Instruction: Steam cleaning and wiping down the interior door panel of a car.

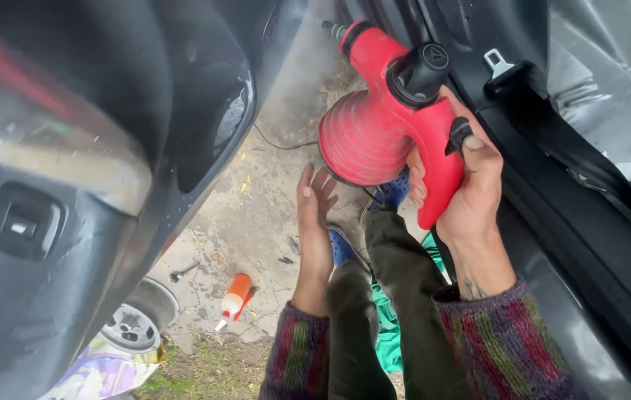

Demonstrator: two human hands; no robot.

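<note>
My right hand (471,189) grips the handle of a red handheld steam cleaner (382,122) with a black cap, thumb resting on its black trigger. Its nozzle points up toward the car's door opening, and a faint haze of steam drifts there. My left hand (314,222) hangs free below the cleaner's round body, fingers spread, holding nothing. Both wrists wear striped knitted sleeves. My legs in dark trousers and blue shoes (341,244) stand on the concrete below.
An open dark car door (71,185) with a window switch fills the left. The door sill and a black seat belt (552,133) run along the right. On the ground lie an orange bottle (234,298), a wheel rim (134,322), a thin cable and green cloth (386,326).
</note>
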